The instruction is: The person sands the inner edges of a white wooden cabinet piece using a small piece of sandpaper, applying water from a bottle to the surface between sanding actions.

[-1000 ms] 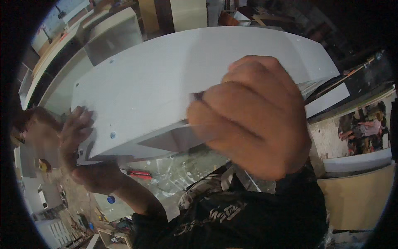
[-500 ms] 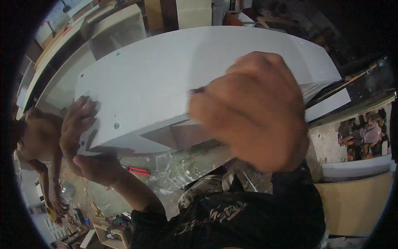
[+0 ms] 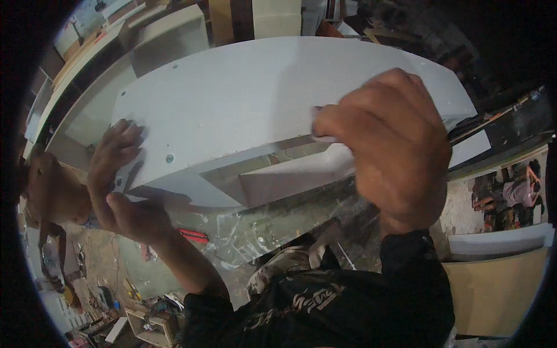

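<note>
A long white box-like cabinet (image 3: pixel 232 110) lies across in front of me, with an open cavity along its near side and small round fittings near its left end. My left hand (image 3: pixel 122 180) grips that left end, its fingers bent over the top face and its thumb apart at the near corner. Over the near edge, right of the middle, my right hand (image 3: pixel 400 145) is closed in a pinch. A small thin piece (image 3: pixel 317 113), dark at one end, shows at its fingertips; its kind cannot be made out.
Beneath the cabinet is a paint-spotted greenish surface (image 3: pixel 232 238) with a red-handled tool (image 3: pixel 192 235) on it. Another person (image 3: pixel 55 191) is at the left. Tools and a small wooden box (image 3: pixel 148 326) lie lower left. Boards (image 3: pixel 493 290) stand at the right.
My right hand has moved right along the near edge, uncovering more of the cavity. My left hand stays at the left end. The other person's arm has shifted.
</note>
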Demonstrator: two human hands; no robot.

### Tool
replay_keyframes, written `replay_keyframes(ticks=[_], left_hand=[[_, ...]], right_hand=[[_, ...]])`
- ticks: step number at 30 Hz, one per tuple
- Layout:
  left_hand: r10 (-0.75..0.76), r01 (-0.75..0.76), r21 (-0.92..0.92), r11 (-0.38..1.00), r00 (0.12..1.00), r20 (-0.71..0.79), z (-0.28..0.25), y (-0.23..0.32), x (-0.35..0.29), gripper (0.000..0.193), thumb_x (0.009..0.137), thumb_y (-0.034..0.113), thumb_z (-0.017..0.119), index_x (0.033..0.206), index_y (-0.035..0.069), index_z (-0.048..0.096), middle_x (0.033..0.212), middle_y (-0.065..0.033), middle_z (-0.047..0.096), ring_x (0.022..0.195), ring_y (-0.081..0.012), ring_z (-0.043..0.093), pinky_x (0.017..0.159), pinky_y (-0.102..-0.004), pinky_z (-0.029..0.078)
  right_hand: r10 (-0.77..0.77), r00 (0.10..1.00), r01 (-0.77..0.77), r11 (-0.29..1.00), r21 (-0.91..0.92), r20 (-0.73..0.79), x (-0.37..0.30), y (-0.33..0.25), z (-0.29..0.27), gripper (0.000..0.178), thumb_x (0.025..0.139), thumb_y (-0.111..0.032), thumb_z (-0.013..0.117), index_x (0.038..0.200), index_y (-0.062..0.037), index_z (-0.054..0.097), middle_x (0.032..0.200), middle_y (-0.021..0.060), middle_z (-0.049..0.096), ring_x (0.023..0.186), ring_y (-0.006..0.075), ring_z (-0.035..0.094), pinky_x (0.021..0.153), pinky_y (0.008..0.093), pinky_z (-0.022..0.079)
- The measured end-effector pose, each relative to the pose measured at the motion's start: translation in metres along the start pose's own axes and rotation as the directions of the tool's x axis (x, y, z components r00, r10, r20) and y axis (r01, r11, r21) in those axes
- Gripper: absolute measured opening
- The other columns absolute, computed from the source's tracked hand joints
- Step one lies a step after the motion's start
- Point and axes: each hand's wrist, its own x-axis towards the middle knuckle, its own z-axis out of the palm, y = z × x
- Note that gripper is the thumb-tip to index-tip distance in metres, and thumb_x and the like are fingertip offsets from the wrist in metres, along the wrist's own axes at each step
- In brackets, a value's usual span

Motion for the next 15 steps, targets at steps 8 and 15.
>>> replay_keyframes(ticks=[8, 15], left_hand=[[-0.011, 0.011, 0.014, 1.0, 0.999, -0.03, 0.004, 0.006, 0.002, 0.055, 0.103, 0.045, 0.038, 0.096, -0.006, 0.059, 0.098, -0.0246, 0.068, 0.106, -0.0394, 0.063, 0.099, -0.0529, 0.045], [-0.004, 0.004, 0.065, 0.998, 1.0, -0.009, 0.005, 0.011, 0.005, 0.053, 0.102, 0.043, 0.039, 0.096, -0.006, 0.059, 0.099, -0.025, 0.069, 0.107, -0.0398, 0.063, 0.099, -0.0536, 0.044]], right_hand=[[-0.01, 0.986, 0.037, 0.986, 0.16, -0.168, 0.016, -0.025, 0.032, 0.019, 0.064, -0.009, 0.064, 0.083, -0.0041, 0.068, 0.075, 0.0044, 0.059, 0.071, 0.0233, 0.057, 0.061, 0.0357, 0.043], [0.073, 0.997, -0.073, 0.997, -0.008, 0.023, 0.002, -0.006, -0.004, 0.02, 0.061, -0.01, 0.064, 0.079, -0.0023, 0.066, 0.074, 0.0056, 0.057, 0.072, 0.0241, 0.057, 0.059, 0.0356, 0.043]])
